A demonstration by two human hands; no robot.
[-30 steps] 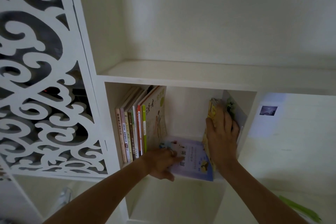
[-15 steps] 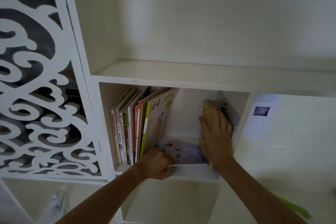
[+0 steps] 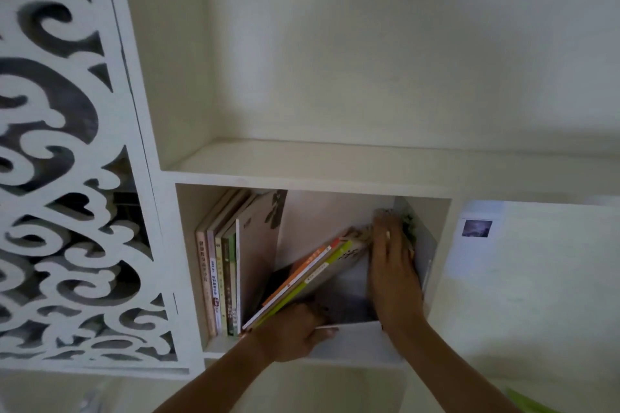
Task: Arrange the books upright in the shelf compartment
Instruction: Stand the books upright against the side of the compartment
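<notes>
The white shelf compartment (image 3: 439,265) holds several books upright (image 3: 219,278) against its left wall. Two or three thin books with orange and green spines (image 3: 312,273) lean diagonally across the gap, their tops against my right hand. My right hand (image 3: 392,271) lies flat with straight fingers, pressing a few books (image 3: 411,228) against the right wall. A book lies flat (image 3: 347,307) on the compartment floor. My left hand (image 3: 292,334) is curled at that book's front edge and grips it, under the leaning books.
A white carved lattice panel (image 3: 67,178) stands left of the compartment. An upper shelf board (image 3: 335,161) runs above it and a lower compartment (image 3: 335,389) opens below. A small picture sticker (image 3: 476,228) is on the surface to the right. Something green (image 3: 526,404) shows at bottom right.
The outer books of the left row have tipped rightward and now lean across the gap onto my right hand. My left hand has curled round the flat book's front edge.
</notes>
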